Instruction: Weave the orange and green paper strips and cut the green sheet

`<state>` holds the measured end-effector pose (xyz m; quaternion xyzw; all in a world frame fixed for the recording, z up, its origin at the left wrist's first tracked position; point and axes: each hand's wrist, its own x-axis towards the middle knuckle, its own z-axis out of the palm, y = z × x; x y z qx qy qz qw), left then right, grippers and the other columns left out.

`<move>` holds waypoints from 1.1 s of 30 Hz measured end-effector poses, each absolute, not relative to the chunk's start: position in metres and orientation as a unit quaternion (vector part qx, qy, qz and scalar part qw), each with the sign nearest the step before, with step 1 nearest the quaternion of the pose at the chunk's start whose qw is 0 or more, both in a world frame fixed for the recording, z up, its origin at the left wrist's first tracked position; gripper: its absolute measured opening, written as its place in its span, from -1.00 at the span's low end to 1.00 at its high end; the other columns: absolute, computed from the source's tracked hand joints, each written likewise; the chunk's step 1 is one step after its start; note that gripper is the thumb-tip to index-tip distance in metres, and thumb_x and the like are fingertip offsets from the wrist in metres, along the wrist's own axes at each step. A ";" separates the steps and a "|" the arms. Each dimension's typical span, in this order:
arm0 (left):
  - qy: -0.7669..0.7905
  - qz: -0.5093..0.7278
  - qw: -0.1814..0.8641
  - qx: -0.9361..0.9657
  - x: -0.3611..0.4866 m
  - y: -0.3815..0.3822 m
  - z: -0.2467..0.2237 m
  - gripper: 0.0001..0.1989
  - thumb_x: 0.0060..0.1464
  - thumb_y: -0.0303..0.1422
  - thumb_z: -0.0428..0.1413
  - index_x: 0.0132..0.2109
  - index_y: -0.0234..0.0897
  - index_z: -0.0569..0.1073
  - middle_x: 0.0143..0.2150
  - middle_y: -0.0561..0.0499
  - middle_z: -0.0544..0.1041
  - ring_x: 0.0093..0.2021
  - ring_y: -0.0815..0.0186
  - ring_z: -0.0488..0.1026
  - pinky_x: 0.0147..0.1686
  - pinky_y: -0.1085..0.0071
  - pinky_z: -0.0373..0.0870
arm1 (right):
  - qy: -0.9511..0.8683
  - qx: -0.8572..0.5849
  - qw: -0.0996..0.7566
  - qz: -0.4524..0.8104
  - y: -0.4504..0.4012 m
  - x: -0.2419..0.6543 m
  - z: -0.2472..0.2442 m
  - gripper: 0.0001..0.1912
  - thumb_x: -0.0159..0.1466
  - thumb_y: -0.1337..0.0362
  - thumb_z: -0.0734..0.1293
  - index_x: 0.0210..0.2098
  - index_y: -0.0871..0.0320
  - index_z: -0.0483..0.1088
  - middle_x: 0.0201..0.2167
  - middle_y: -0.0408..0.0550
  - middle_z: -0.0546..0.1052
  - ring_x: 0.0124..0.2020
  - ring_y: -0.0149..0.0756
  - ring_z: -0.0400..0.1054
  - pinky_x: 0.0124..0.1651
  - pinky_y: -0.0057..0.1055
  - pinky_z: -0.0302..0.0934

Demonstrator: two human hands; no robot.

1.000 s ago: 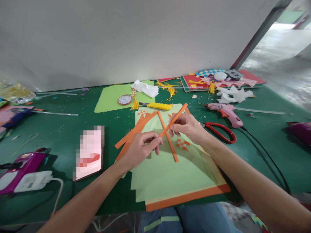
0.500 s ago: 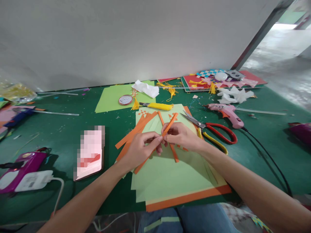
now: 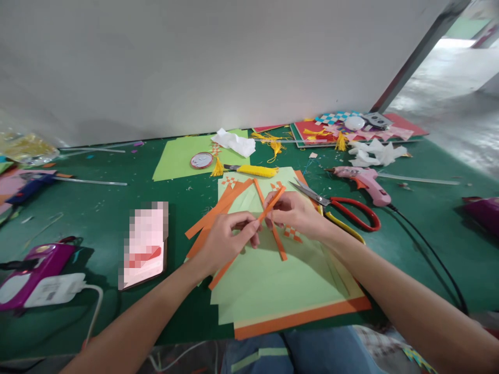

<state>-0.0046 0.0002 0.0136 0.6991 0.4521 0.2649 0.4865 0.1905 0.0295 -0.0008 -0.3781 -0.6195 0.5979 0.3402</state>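
Observation:
An orange paper strip (image 3: 273,202) slants between my hands above light green sheets (image 3: 284,280). My left hand (image 3: 234,234) pinches it near its middle, with thumb and finger together. The fingers of my right hand (image 3: 290,210) close on the upper part of that strip. Beneath my hands, another orange strip (image 3: 279,244) lies across the sheets. Small orange-and-white checkered pieces (image 3: 292,234) rest beside my right hand. More orange strips (image 3: 218,210) are fanned out at the left of the sheets.
Scissors (image 3: 351,205) and a pink glue gun (image 3: 368,184) lie to the right. Behind the sheets is a yellow cutter (image 3: 257,171). A phone (image 3: 146,249) and a purple power strip (image 3: 50,259) are at the left. Crumpled tissue (image 3: 234,142) lies at the back.
My right hand has shifted slightly right and up, opening a small gap from my left hand. The strip's lower end has slid a little down and left.

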 end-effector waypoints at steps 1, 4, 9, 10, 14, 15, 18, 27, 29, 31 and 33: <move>0.448 0.266 0.494 0.696 -0.004 0.000 0.014 -0.71 0.26 -0.27 0.00 -0.36 -0.32 0.44 -0.50 0.04 0.50 -0.47 0.38 0.45 -0.47 0.51 0.36 | -0.621 -0.370 0.332 0.605 0.028 0.189 -0.001 -0.96 0.09 0.40 0.26 -0.44 0.18 0.35 -0.58 -0.20 0.43 -0.53 -0.45 0.24 -0.48 -0.49 0.08; 0.442 0.267 0.498 0.697 -0.003 0.001 0.015 -0.69 0.27 -0.24 -0.01 -0.37 -0.32 0.46 -0.50 0.04 0.50 -0.46 0.38 0.46 -0.41 0.50 0.39 | -0.625 -0.348 0.320 0.621 0.024 0.184 0.001 -0.96 0.08 0.40 0.27 -0.48 0.19 0.36 -0.54 -0.17 0.43 -0.47 -0.43 0.31 -0.44 -0.49 0.11; 0.456 0.262 0.467 0.711 -0.005 0.001 0.014 -0.67 0.28 -0.22 -0.01 -0.36 -0.30 0.47 -0.53 0.06 0.50 -0.51 0.42 0.40 -0.51 0.53 0.30 | -0.617 -0.359 0.328 0.619 0.026 0.185 0.003 -0.96 0.08 0.41 0.27 -0.48 0.17 0.34 -0.59 -0.20 0.41 -0.52 -0.44 0.29 -0.47 -0.50 0.09; 0.459 0.264 0.464 0.711 -0.005 0.001 0.013 -0.67 0.27 -0.22 -0.01 -0.38 -0.30 0.46 -0.53 0.06 0.50 -0.53 0.43 0.39 -0.53 0.54 0.29 | -0.615 -0.363 0.334 0.615 0.027 0.187 0.003 -0.96 0.08 0.41 0.28 -0.47 0.17 0.33 -0.60 -0.21 0.41 -0.54 -0.45 0.26 -0.49 -0.50 0.06; 0.467 0.268 0.451 0.712 -0.006 0.000 0.012 -0.68 0.26 -0.24 0.01 -0.42 -0.30 0.42 -0.55 0.07 0.50 -0.54 0.43 0.36 -0.56 0.55 0.27 | -0.618 -0.376 0.352 0.594 0.031 0.193 0.002 -0.97 0.10 0.39 0.28 -0.42 0.16 0.34 -0.61 -0.21 0.44 -0.59 -0.47 0.18 -0.52 -0.48 0.02; 0.468 0.268 0.449 0.712 -0.006 0.000 0.012 -0.68 0.25 -0.24 0.01 -0.42 -0.30 0.42 -0.55 0.06 0.50 -0.53 0.42 0.37 -0.56 0.55 0.28 | -0.619 -0.377 0.352 0.592 0.031 0.194 0.002 -0.97 0.10 0.39 0.28 -0.42 0.16 0.34 -0.61 -0.21 0.44 -0.59 -0.47 0.17 -0.52 -0.48 0.02; 0.464 0.267 0.468 0.703 -0.005 0.001 0.012 -0.69 0.25 -0.25 0.01 -0.40 -0.30 0.43 -0.54 0.05 0.51 -0.50 0.39 0.42 -0.50 0.52 0.34 | -0.620 -0.374 0.350 0.595 0.030 0.193 0.001 -0.97 0.11 0.39 0.28 -0.42 0.16 0.33 -0.61 -0.21 0.44 -0.59 -0.47 0.17 -0.52 -0.49 0.02; 0.454 0.253 0.484 0.704 -0.003 0.002 0.013 -0.66 0.27 -0.18 0.00 -0.35 -0.31 0.49 -0.50 0.03 0.52 -0.48 0.39 0.44 -0.48 0.51 0.35 | -0.622 -0.352 0.333 0.615 0.026 0.186 0.003 -0.96 0.09 0.41 0.29 -0.46 0.16 0.34 -0.61 -0.22 0.42 -0.55 -0.46 0.26 -0.48 -0.51 0.05; 0.454 0.248 0.482 0.707 -0.004 0.002 0.013 -0.65 0.27 -0.18 -0.01 -0.36 -0.30 0.48 -0.50 0.03 0.52 -0.50 0.39 0.44 -0.51 0.52 0.33 | -0.627 -0.364 0.331 0.604 0.028 0.188 0.002 -0.97 0.09 0.40 0.28 -0.44 0.16 0.34 -0.60 -0.22 0.43 -0.56 -0.46 0.23 -0.51 -0.51 0.03; 0.454 0.249 0.482 0.707 -0.005 0.001 0.012 -0.64 0.28 -0.19 -0.01 -0.40 -0.31 0.45 -0.50 0.03 0.51 -0.50 0.39 0.44 -0.51 0.52 0.34 | -0.628 -0.376 0.336 0.593 0.030 0.190 0.001 -0.97 0.09 0.38 0.29 -0.43 0.16 0.35 -0.59 -0.21 0.44 -0.57 -0.47 0.21 -0.52 -0.51 0.02; 0.454 0.253 0.486 0.703 -0.006 0.001 0.012 -0.64 0.27 -0.20 -0.01 -0.42 -0.31 0.43 -0.51 0.04 0.51 -0.51 0.40 0.44 -0.51 0.52 0.33 | -0.625 -0.379 0.345 0.590 0.031 0.192 0.000 -0.97 0.09 0.37 0.29 -0.42 0.16 0.34 -0.59 -0.21 0.44 -0.58 -0.47 0.20 -0.52 -0.51 0.02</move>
